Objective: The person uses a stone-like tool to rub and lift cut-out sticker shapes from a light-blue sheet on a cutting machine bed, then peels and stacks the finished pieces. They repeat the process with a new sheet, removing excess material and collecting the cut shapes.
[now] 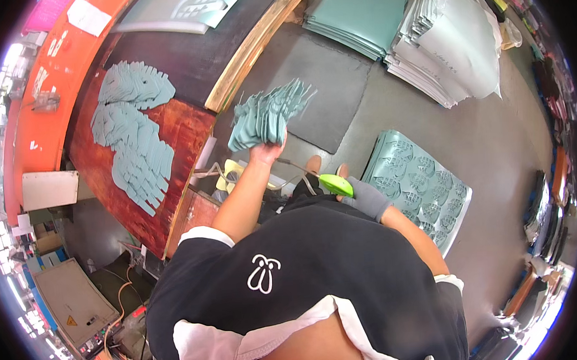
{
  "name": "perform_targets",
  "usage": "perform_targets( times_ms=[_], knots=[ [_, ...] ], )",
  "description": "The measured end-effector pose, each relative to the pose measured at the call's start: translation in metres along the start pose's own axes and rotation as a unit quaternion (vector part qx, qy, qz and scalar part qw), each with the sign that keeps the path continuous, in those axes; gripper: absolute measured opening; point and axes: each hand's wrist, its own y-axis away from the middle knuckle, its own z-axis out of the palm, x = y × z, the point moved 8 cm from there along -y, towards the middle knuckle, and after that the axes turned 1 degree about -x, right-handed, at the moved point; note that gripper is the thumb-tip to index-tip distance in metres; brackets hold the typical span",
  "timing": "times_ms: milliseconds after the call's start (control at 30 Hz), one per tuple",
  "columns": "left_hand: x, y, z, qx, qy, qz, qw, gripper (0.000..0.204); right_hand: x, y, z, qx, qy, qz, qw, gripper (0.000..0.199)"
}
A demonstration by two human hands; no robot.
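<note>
Left hand [266,152] raised mid-frame, clamped on teal cutouts [267,113]; gloved right hand [365,197] lower right, gripping green tool [336,184].

Left-hand fingers [269,144] hidden behind teal cut-outs [267,114], seemingly clasped.
</note>
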Motion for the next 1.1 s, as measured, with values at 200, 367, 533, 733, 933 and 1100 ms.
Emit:
perform_targets(
  times_ms=[200,367,533,733,933,1100],
  knots=[
    [0.004,0.009,0.000,0.031,-0.002,0.057,0.998,0.038,-0.002,-0.005,0.009,-0.041,0.024,0.017,0.999,0.037],
    [0.001,0.008,0.006,-0.045,-0.006,0.018,0.999,0.040,-0.001,-0.012,0.015,-0.092,-0.018,-0.015,0.996,0.037],
    [0.002,0.001,-0.016,0.048,0.200,-0.007,0.979,0.032,0.045,-0.023,-0.020,0.056,-0.143,0.149,0.977,0.037],
    [0.043,0.027,-0.003,0.147,-0.195,0.099,0.965,0.033,0.049,-0.072,-0.008,-0.113,-0.285,0.093,0.947,0.038],
    [0.045,0.129,0.027,0.340,-0.478,0.152,0.795,0.038,0.007,-0.159,-0.017,-0.208,-0.373,-0.022,0.904,0.031],
    [0.013,0.247,0.043,0.374,-0.403,0.363,0.752,0.057,-0.081,-0.194,0.020,-0.348,-0.231,-0.173,0.892,0.034]
  ],
)
